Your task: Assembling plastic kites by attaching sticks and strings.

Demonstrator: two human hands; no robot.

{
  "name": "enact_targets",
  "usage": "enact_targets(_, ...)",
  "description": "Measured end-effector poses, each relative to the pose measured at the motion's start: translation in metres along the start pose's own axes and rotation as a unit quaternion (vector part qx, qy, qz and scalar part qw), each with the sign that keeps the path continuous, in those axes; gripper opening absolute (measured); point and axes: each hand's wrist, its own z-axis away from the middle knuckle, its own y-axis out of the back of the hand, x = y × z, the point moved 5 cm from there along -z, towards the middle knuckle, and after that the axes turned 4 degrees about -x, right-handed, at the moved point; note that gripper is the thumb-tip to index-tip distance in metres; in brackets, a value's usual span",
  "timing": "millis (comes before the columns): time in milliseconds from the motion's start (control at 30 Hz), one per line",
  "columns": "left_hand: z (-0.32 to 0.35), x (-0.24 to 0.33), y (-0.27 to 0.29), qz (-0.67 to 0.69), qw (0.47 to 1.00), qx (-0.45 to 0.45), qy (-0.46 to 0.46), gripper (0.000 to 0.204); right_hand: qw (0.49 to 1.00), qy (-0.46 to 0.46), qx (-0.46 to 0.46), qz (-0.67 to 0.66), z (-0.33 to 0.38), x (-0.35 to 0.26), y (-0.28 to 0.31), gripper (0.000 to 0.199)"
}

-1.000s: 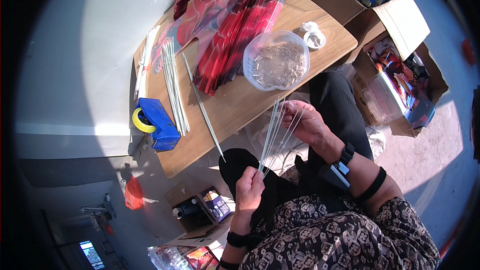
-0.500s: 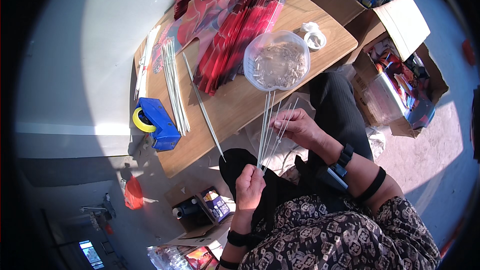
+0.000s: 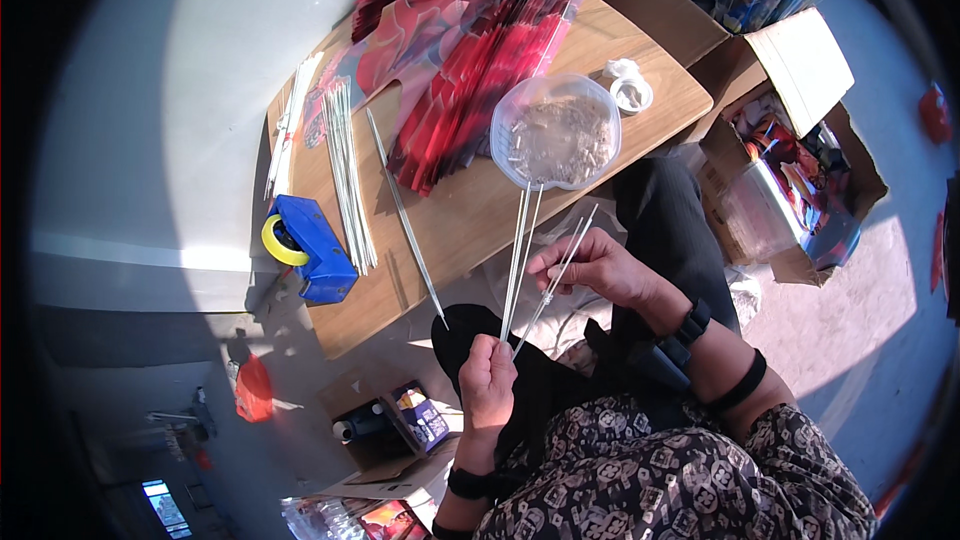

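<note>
My left hand (image 3: 487, 380) is closed around the lower ends of several thin white rods (image 3: 517, 265), which slant up in front of my knee. Their upper tips reach the near side of a clear plastic tub (image 3: 556, 132) of small pale pieces. To the right, my right hand (image 3: 595, 266) has its thumb and fingers bent together at a rod (image 3: 563, 272) that leans away from the others. A small pale piece (image 3: 547, 297) sits on that rod just below my fingertips. How many rods the right fingers pinch is hard to make out.
Pleated red printed sheets (image 3: 480, 50) cover the far part of the wooden table (image 3: 450, 250). Bundled rods (image 3: 347, 175), a single rod (image 3: 407, 218) and a blue tape dispenser (image 3: 318, 252) lie left. A small white cup (image 3: 630, 94) stands beyond the tub. Open cardboard boxes (image 3: 800, 65) stand right.
The rods on the right, fanned apart before, now stand closer together. My right hand has come slightly lower, and its fingers have shifted along them. The left hand keeps its hold.
</note>
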Motion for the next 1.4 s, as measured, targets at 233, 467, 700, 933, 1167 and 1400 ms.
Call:
enact_targets(233, 0.003, 0.010, 0.005, 0.011, 1.000, 0.015, -0.012, 0.024, 0.917, 0.104, 0.218, 0.316, -0.011, -0.085, 0.018, 0.011)
enact_targets(467, 0.002, 0.015, 0.010, -0.009, 1.000, 0.016, -0.008, 0.019, 0.691, 0.147, 0.065, 0.704, -0.058, -0.102, 0.051, 0.014)
enact_targets(700, 0.003, 0.017, 0.014, -0.001, 0.999, 0.039, -0.032, 0.024, 0.654, 0.027, -0.026, 0.756, -0.087, -0.080, 0.051, 0.012)
enact_targets(933, 0.002, 0.019, 0.013, 0.009, 0.999, 0.030, -0.044, 0.022, 0.692, 0.083, 0.007, 0.717, -0.087, -0.078, 0.051, 0.004)
enact_targets(1167, 0.004, 0.022, 0.013, -0.004, 0.999, 0.022, -0.045, 0.020, 0.721, 0.045, 0.078, 0.687, -0.090, -0.080, 0.067, 0.004)
enact_targets(1400, 0.004, 0.022, 0.015, -0.004, 1.000, 0.026, -0.011, 0.019, 0.984, 0.084, 0.151, -0.048, -0.092, -0.095, 0.079, 0.006)
